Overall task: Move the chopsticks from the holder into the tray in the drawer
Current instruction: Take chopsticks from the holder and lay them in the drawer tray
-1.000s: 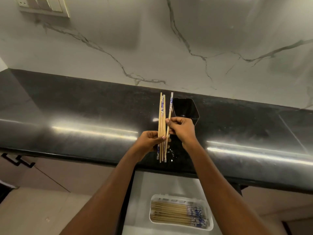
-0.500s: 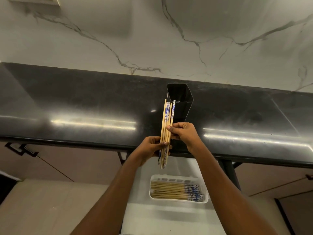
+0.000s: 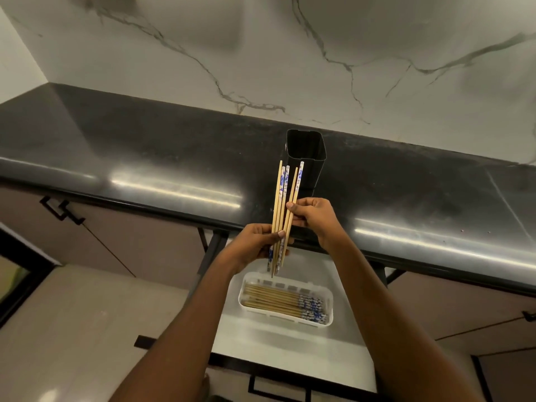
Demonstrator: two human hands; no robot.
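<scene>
My left hand [image 3: 255, 243] grips a bundle of several wooden chopsticks [image 3: 282, 198] with blue-and-white patterned ends, held nearly upright over the counter's front edge. My right hand [image 3: 314, 217] pinches the rightmost sticks of the same bundle. Behind them the black square holder [image 3: 307, 155] stands on the counter, and its dark inside shows no chopsticks. Below, the open drawer [image 3: 278, 352] holds a white tray [image 3: 329, 300] with several chopsticks lying flat, patterned ends to the right.
The black stone counter [image 3: 145, 158] runs across the view under a white marble wall. Cabinet doors with black handles [image 3: 62, 210] lie at the lower left. The drawer's black front handle [image 3: 278, 387] is near the bottom edge.
Both hands have come toward me with the chopstick bundle, away from the holder and over the counter's edge. The view has tipped down, so more of the drawer and tray shows.
</scene>
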